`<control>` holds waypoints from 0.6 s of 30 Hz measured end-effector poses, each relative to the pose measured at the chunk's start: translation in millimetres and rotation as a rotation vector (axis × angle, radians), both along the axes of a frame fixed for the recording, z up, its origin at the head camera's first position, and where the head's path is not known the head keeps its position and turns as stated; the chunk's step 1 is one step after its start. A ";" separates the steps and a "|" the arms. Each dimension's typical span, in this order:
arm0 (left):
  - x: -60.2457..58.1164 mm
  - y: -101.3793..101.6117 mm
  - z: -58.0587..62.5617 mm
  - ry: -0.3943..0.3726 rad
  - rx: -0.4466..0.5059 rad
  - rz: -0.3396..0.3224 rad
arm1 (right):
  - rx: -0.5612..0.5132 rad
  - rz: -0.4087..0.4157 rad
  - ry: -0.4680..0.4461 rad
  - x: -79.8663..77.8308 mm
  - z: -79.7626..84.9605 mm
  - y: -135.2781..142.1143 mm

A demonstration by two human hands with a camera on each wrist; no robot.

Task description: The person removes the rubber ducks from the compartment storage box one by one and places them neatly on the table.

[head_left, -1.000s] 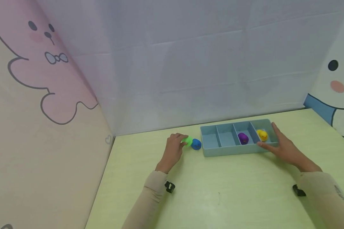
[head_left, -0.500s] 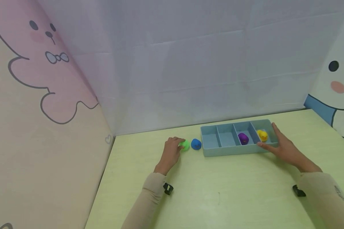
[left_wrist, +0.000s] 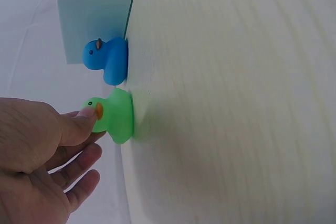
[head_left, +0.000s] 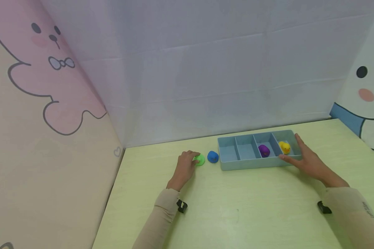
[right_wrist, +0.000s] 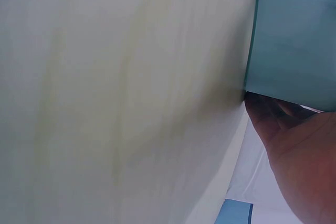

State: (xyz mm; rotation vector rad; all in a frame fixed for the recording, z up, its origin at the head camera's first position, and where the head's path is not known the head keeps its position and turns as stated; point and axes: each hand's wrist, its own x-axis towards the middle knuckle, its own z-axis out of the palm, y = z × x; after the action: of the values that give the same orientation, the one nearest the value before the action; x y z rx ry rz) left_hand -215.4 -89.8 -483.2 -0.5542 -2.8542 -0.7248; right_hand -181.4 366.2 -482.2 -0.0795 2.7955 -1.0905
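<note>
My left hand (head_left: 183, 167) pinches a green rubber duck (left_wrist: 121, 116) by its head, thumb beside the orange beak, its base down at the table. A blue rubber duck (head_left: 213, 157) stands just right of it, against the left end of a blue-grey divided tray (head_left: 252, 164). At the tray's right end, my right hand (head_left: 311, 165) holds the corner, thumb on the front rim and fingers along the end wall. The right wrist view shows those fingers partly hidden behind the tray wall (right_wrist: 296, 35).
A purple rubber duck (head_left: 264, 151) sits in the tray's third compartment from the left, and a yellow one (head_left: 285, 147) in the rightmost. The table (head_left: 237, 207) meets a white cloth wall (head_left: 205, 86) behind the tray. A printed side wall (head_left: 65, 166) borders the left.
My left hand has drawn the green duck left and slightly nearer, opening a gap to the blue duck and turning it. The right hand and tray look the same.
</note>
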 end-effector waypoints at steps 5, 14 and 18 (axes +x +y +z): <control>1.2 -0.5 0.2 -0.001 -0.006 -0.001 | -0.008 0.004 0.001 0.9 -0.2 0.4; -0.6 -0.9 8.8 0.000 0.022 -0.029 | -0.003 -0.001 -0.005 1.5 2.2 -1.8; -3.4 1.4 11.6 0.005 0.023 -0.040 | -0.003 -0.002 -0.004 0.7 1.6 -0.7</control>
State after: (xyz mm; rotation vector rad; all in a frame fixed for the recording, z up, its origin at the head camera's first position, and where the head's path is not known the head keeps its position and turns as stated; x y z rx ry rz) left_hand -218.9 -88.4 -471.5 -0.6105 -2.8337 -0.7607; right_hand -180.7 365.5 -480.5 -0.0745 2.7914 -1.0943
